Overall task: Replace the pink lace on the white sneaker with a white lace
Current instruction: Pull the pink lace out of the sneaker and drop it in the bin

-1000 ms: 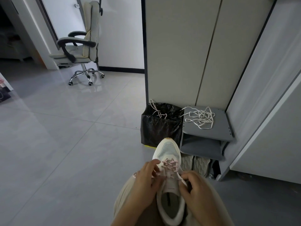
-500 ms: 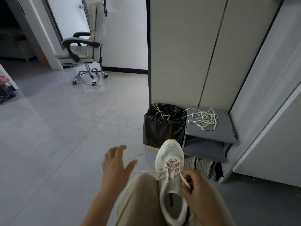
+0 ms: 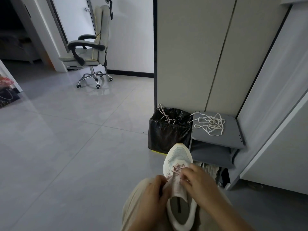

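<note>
A pale office chair [image 3: 90,52] on castors stands far left on the grey tiled floor [image 3: 66,147]. A black bin bag [image 3: 166,132] sits against a tall cabinet [image 3: 191,55], touching a low grey shelf unit [image 3: 233,135] on its right. Shoes [image 3: 210,170] lie beneath the unit.

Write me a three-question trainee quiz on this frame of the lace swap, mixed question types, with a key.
1. True or false: the pink lace is already fully out of the white sneaker.
2. Pick one. Where does the loose white lace lie? A: on top of the grey shelf. B: on the floor tiles. C: inside the sneaker.
3. Short answer: of the left hand and the right hand, which one has its fingers on the lace crossings over the tongue?

Key: 1 false, it is still threaded through the eyelets nearer the toe. 2 A. 3 the right hand; the left grips the sneaker's side.
</note>
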`<state>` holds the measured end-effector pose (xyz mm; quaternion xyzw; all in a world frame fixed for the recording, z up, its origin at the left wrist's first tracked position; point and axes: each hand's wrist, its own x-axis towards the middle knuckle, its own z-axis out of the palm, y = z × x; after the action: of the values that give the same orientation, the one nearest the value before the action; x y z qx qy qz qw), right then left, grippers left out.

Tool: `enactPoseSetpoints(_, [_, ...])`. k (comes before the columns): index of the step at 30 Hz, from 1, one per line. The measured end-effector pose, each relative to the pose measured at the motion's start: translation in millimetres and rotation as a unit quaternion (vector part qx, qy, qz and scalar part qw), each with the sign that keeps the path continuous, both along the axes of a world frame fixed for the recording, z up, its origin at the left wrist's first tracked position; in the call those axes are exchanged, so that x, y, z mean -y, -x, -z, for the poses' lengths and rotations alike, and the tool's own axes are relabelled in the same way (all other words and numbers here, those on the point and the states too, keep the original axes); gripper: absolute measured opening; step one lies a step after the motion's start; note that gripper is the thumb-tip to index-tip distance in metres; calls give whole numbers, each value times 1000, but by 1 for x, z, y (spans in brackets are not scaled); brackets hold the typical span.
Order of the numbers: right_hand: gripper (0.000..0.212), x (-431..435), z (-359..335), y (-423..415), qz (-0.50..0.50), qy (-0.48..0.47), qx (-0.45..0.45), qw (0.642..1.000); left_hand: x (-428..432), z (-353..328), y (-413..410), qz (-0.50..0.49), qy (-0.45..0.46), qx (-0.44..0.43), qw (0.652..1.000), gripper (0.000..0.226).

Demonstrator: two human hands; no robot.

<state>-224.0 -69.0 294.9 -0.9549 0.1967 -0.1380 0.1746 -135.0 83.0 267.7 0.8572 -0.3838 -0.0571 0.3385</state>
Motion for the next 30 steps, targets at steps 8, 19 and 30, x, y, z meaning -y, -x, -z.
enactPoseSetpoints(8, [8, 12, 17, 28, 99, -319, 113, 936, -4, 3, -4, 26, 2, 22, 999, 29])
enactPoseSetpoints(19, [18, 3, -3, 5, -33, 52, -16, 998, -7, 4, 1, 20, 18, 35, 999, 27])
enactPoseSetpoints(30, [11, 29, 0, 42, 171, -375, 127, 902, -6, 11, 0, 21, 0, 77, 997, 28])
